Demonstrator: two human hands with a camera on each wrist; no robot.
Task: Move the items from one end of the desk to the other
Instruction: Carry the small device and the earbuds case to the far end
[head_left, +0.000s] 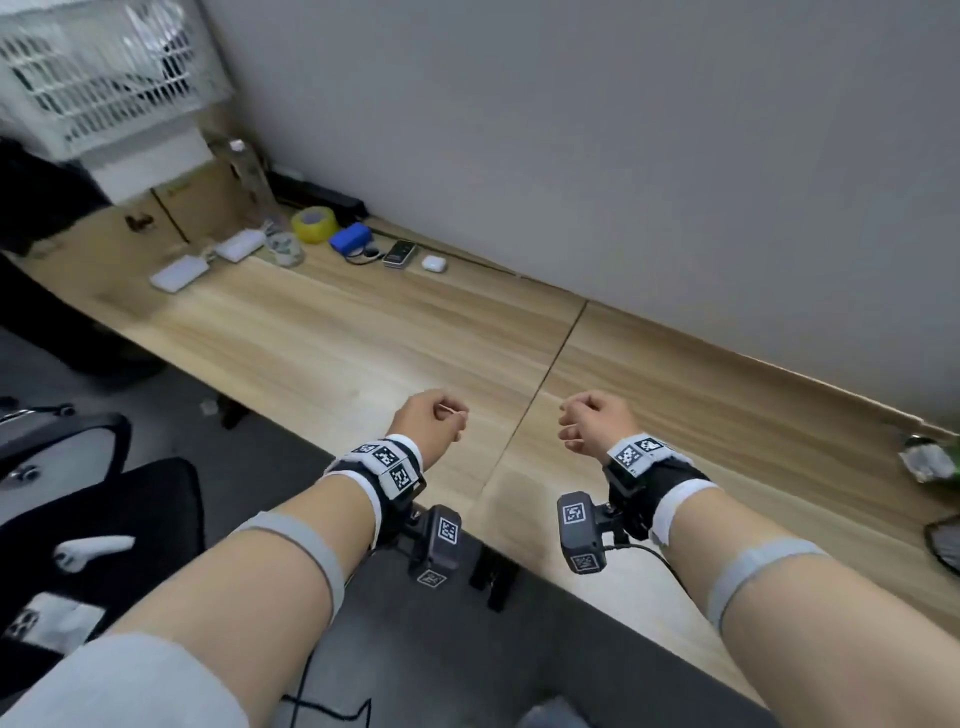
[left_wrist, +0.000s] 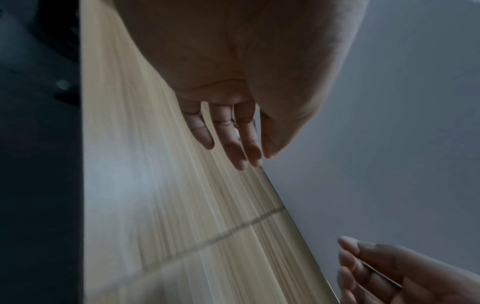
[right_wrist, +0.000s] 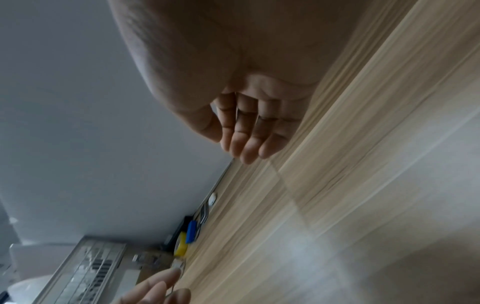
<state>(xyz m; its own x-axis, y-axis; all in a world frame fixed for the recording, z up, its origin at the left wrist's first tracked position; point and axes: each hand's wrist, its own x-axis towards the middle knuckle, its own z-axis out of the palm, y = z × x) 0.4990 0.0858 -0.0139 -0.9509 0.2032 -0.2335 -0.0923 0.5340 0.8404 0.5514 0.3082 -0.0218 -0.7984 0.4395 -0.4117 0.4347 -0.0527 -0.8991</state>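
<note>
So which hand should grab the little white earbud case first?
Probably the left hand. The white earbud case sits with the other items at the desk's far left end, on that hand's side. The right hand would have to cross over. Both hands hold nothing.

At eleven o'clock I see a white slatted plastic basket stacked on brown cardboard boxes. A plain grey wall runs behind the light wood-grain worktop. At nine o'clock stands a black office chair, a white curved handheld object lying on its seat above dark grey floor.
</note>
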